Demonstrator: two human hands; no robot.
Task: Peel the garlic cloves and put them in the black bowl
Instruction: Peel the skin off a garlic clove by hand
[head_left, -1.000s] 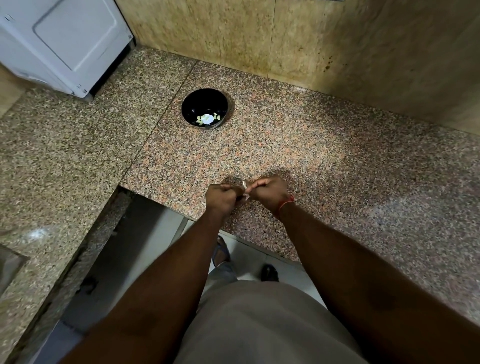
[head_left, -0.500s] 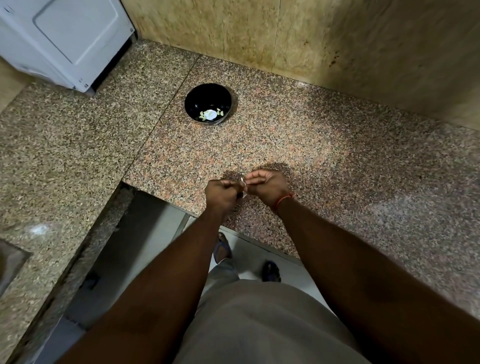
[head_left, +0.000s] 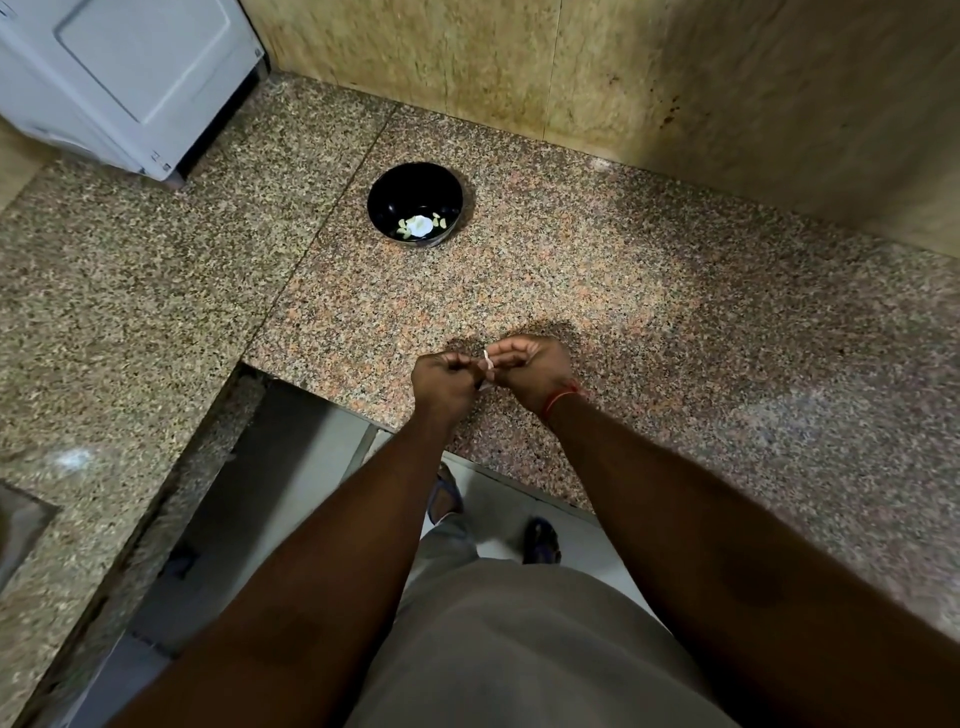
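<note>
both hands met just above the near edge of the granite counter (head_left: 649, 291), fingers curled in tight. the left hand (head_left: 447, 382) and the right hand (head_left: 532, 371) each pinched one pale garlic clove (head_left: 487, 366) between them, only a sliver of it showing (whether the white strip was loose skin or the clove itself could not be told). the black bowl (head_left: 415, 200) sat well apart, farther back on the counter, with a few peeled cloves (head_left: 422, 224) already lying in it. to do this step well, one hand probably had to hold the clove steady while the other's nail lifted the skin from an end and drew it off in one strip, over the counter, so no peel fell into the bowl.
</note>
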